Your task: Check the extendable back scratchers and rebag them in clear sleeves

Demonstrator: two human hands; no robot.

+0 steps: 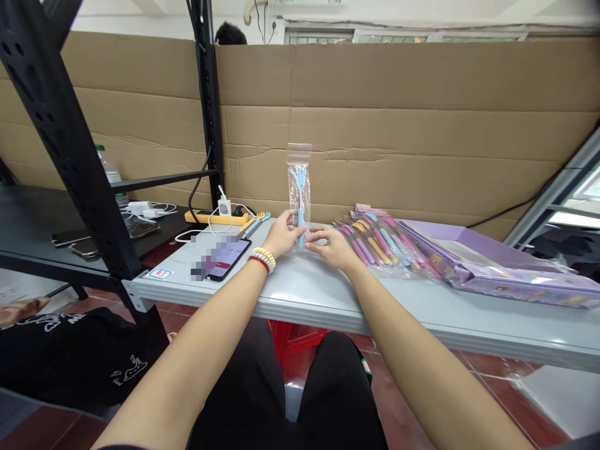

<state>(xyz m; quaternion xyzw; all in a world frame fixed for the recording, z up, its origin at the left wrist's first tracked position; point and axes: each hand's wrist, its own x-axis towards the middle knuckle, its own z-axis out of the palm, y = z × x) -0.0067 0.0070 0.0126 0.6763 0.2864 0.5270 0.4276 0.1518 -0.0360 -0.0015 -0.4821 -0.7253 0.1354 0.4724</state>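
A light-blue back scratcher [300, 181] with a hand-shaped head stands upright inside a clear zip bag [300, 149], just above the table. My left hand [284, 234] pinches the bag and handle low on the left side. On the right side, the thumb and fingers of my right hand [330, 245] close on the bag's lower part. To the right of that hand lie several bagged back scratchers [375, 240] with pink, purple, yellow and blue handles. Loose yellow and blue scratchers [255, 224] lie behind my left wrist.
On the grey table [300, 294], a phone [229, 259] lies left of my hands. Behind it sits a yellow power strip [218, 218] with chargers and cables. A purple box [506, 275] stands at the right. Cardboard [403, 125] walls the back; a black rack post [89, 144] rises at left.
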